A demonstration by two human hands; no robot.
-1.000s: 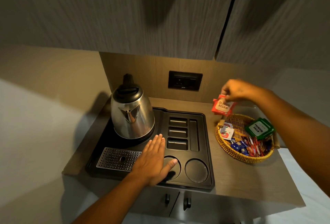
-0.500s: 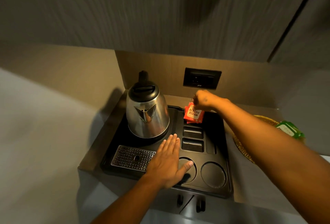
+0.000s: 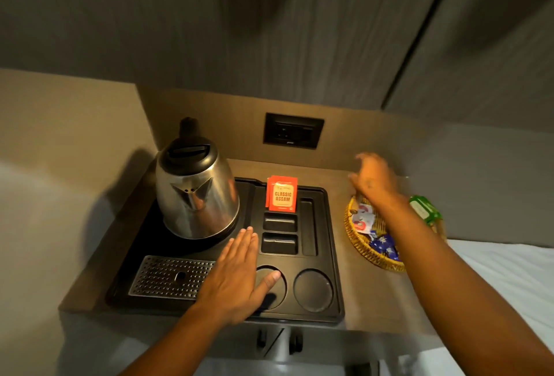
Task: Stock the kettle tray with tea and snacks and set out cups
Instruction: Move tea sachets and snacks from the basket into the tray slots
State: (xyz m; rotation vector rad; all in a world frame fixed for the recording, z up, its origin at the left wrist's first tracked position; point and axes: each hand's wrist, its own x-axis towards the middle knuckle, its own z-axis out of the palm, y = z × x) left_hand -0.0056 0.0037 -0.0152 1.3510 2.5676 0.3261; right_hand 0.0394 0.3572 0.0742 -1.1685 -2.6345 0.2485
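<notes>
1. The black kettle tray [image 3: 329,258] is seen at the centre of the frame on a wooden counter [image 3: 359,300]. It is pressed by the left hand [image 3: 236,279], which lies flat with fingers straight and together and the thumb spread over the left round cup recess [image 3: 271,285]; nothing is held, and the tray is probably being steadied against sliding.
2. The red Classic Assam tea sachets [image 3: 281,197] are stood upright in the topmost slot of the tray, just right of the steel kettle [image 3: 196,193]. The label is turned to the viewer, presumably so that a guest can read it. At least two sachets appear to be stacked.
3. The two slots below [image 3: 280,233] and the long narrow slot [image 3: 308,226] to their right are seen empty, as is the right cup recess [image 3: 313,290]. No cups are visible, so most of the stocking is judged undone.
4. The right hand [image 3: 374,179] is blurred at centre right, above the far edge of the wicker basket [image 3: 365,255]. Its fingers seem loosely spread and no item can be made out in them, though the blur makes this uncertain.
5. The supplies are kept in the basket, apart from the tray: a green packet [image 3: 424,209], blue wrappers [image 3: 385,245] and a white-and-red sachet [image 3: 362,217].
</notes>
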